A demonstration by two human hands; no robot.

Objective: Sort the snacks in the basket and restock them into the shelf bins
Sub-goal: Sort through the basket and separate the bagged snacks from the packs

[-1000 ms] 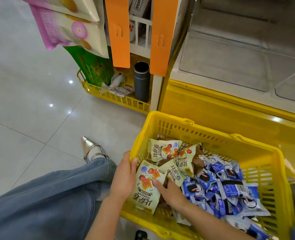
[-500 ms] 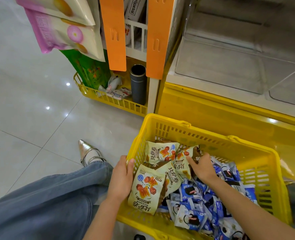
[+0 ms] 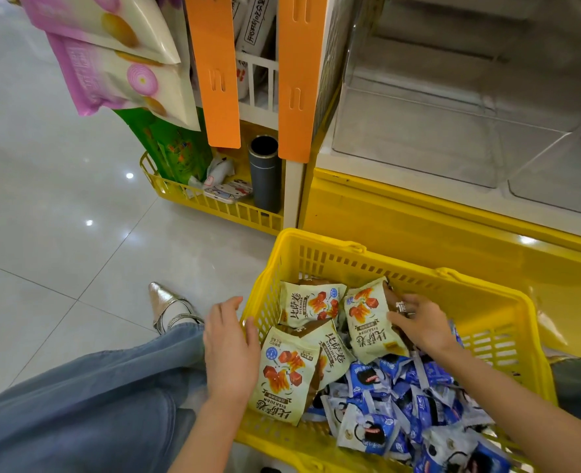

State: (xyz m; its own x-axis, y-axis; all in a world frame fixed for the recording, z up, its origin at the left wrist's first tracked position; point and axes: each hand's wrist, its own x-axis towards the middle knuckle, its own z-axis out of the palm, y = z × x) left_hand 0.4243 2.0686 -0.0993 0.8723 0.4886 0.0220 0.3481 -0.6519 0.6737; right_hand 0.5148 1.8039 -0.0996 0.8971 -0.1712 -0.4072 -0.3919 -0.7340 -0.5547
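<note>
A yellow basket (image 3: 350, 249) sits on the floor in front of me. Cream snack packets (image 3: 311, 303) with red-orange print lie in its left half, and several blue-and-white packets (image 3: 401, 387) fill its near right part. My left hand (image 3: 231, 349) rests on the basket's left rim with fingers fairly straight, touching the edge of a cream packet (image 3: 285, 373) propped beside it. My right hand (image 3: 422, 322) reaches in and pinches the right edge of another cream packet (image 3: 367, 322), thumb on top. Clear shelf bins (image 3: 418, 131) stand above the basket.
A yellow cabinet front (image 3: 418, 227) runs under the bins. To the left, a small yellow wire rack (image 3: 214, 206) holds a grey tumbler (image 3: 265, 172). Pink snack bags (image 3: 111, 73) and orange strips (image 3: 214, 63) hang above. My shoe (image 3: 169, 305) and jeans leg lie on the tiled floor.
My right hand moved from the near cream packets to the far packet in the basket's middle and took its edge. My left hand stayed at the rim.
</note>
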